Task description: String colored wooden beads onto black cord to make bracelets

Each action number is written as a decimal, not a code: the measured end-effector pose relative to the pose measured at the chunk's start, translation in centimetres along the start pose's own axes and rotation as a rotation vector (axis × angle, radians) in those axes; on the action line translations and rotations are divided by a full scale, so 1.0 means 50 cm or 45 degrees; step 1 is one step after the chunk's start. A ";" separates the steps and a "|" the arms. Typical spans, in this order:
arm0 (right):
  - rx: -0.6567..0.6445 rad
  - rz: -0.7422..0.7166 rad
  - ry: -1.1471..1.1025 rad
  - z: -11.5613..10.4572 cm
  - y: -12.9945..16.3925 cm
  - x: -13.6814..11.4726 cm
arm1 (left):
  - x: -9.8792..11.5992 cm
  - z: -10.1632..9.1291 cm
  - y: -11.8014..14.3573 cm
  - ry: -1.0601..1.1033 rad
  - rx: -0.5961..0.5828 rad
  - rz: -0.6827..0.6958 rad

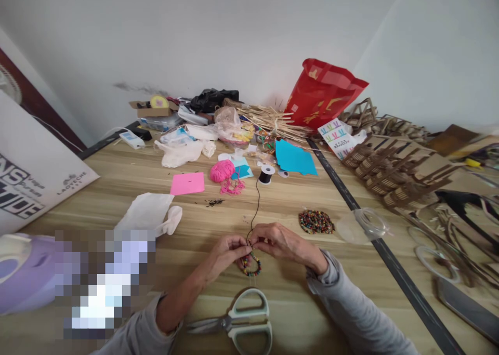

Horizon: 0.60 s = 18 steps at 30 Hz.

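My left hand [225,255] and my right hand [278,241] meet over the table, fingertips pinched together at the top of a small beaded bracelet [256,270]. The bracelet's multicoloured beads hang in a loop below the fingers. A black cord [258,204] runs from the pinch up to a white-ended spool [266,174]. The fingers hide the exact spot where cord and beads meet. Scissors [249,323] with pale handles lie closest to me, blades pointing left. To the right of my right hand rests a heap of strung coloured beads [316,222].
Pink yarn [222,171], a pink card [187,183], blue sheets [296,157] and small black pieces [214,202] lie beyond the hands. Woven brown pieces [385,170] and a coil of clear line [368,225] are at right. A purple appliance [37,277] stands at left.
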State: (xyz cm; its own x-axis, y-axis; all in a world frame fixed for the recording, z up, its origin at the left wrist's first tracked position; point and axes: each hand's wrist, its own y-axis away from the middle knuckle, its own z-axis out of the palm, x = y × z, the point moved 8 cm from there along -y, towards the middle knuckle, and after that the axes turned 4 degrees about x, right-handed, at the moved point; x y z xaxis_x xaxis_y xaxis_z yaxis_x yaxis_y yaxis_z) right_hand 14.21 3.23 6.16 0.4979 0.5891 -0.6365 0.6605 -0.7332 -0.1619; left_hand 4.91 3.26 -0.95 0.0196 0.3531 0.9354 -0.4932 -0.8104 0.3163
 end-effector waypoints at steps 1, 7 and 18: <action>0.005 0.021 0.003 0.001 0.002 0.001 | -0.001 0.000 0.000 0.007 -0.001 0.004; 0.033 0.161 -0.132 0.019 0.015 0.008 | -0.019 0.002 -0.011 0.058 -0.029 0.043; -0.017 0.338 -0.593 0.059 0.017 0.037 | 0.004 -0.005 0.000 0.000 0.055 0.059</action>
State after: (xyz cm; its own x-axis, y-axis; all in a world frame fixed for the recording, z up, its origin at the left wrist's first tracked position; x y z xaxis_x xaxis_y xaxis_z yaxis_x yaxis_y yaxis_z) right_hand 14.06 2.69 2.61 0.3487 0.1683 -0.9220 0.5543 -0.8303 0.0581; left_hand 4.71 3.44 -0.81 -0.0021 0.3144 0.9493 -0.4556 -0.8453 0.2790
